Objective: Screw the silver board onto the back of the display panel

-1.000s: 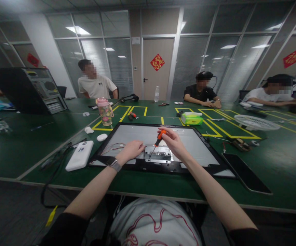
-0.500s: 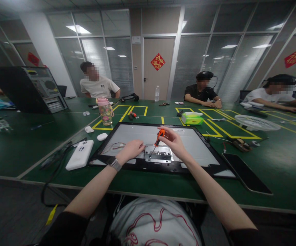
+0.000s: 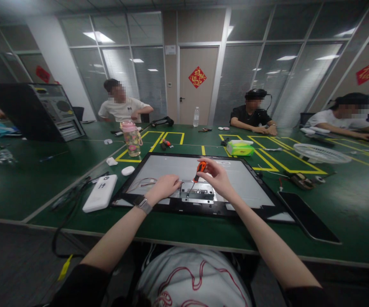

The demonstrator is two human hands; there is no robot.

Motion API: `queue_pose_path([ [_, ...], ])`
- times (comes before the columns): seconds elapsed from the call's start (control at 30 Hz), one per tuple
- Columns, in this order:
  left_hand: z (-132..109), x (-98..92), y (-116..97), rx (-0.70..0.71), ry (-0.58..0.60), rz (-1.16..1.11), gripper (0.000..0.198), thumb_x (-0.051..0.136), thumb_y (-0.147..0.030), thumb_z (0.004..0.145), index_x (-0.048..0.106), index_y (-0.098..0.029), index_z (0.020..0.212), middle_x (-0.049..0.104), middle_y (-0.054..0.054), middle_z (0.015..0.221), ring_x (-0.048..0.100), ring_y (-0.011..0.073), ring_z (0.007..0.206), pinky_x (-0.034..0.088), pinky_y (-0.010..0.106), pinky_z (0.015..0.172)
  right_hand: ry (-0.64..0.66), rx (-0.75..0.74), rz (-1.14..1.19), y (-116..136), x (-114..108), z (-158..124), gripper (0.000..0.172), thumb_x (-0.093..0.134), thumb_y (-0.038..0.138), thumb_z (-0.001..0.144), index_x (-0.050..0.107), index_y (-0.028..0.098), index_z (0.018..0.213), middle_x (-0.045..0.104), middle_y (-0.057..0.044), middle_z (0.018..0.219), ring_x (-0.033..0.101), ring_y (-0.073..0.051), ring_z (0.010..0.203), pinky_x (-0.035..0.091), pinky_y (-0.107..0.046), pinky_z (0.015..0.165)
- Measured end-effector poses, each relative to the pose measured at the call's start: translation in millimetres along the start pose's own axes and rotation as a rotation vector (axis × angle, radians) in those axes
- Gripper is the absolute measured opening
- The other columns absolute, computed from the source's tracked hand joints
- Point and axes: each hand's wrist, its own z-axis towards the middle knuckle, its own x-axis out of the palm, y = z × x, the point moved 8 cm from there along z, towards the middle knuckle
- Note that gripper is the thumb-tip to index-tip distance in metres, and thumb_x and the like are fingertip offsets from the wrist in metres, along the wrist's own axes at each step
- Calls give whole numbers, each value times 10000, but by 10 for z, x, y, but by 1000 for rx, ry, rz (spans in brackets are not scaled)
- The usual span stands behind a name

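Observation:
A monitor panel lies face down on the green table in front of me, with a small metal board cover near its front edge. My right hand grips an orange-handled screwdriver, its tip angled down onto the left part of the metal cover. My left hand, a watch on its wrist, rests with curled fingers on the panel at the cover's left side, steadying it. Thin wires run across the panel to the left of that hand.
A white flat device lies left of the panel, a dark phone right. Farther back stand a pink-lidded bottle, a green tissue pack, a white fan grille and a PC case. Three people sit across the table.
My right hand has turned slightly on the screwdriver handle while the tip stays on the cover. The person at the far left has shifted posture. My left hand has not moved.

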Motion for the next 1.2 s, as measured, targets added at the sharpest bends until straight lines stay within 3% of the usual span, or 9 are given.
queue_pose_path([
  [0.23,-12,-26,-19,4,10,-8,331,364,-344,945,614,-164,824,665,85,846,618,204,768,397,287,645,-28,-40,-31,76,14,-14,420,659,258,807,566,232,1215,677,-70,1038,654,-190,908,533,-384,879],
  [0.63,-12,-25,-22,1,6,-9,332,368,-348,950,619,-163,834,672,93,859,619,206,787,404,278,670,-19,-96,-28,90,56,-57,405,604,238,833,521,235,1229,649,-92,1085,660,-190,891,532,-400,853],
  [0.9,-21,-46,-41,7,12,-16,331,362,-347,952,610,-160,836,667,92,857,620,210,788,398,285,656,-34,-61,-105,38,9,-26,411,694,274,778,582,243,1172,652,-47,972,634,-173,827,539,-348,813],
  [1.07,-22,-54,-45,5,12,-25,329,371,-349,950,602,-158,815,665,90,847,619,203,777,394,280,651,8,-51,-19,19,46,-23,536,642,248,820,451,255,1322,667,-70,1039,657,-189,892,529,-401,870],
  [1.2,-24,-53,-42,0,16,-30,333,366,-352,950,607,-158,828,665,95,863,617,201,782,401,280,658,43,-77,-46,53,75,-37,460,615,249,835,474,250,1274,634,-82,1076,652,-189,883,537,-395,845],
])
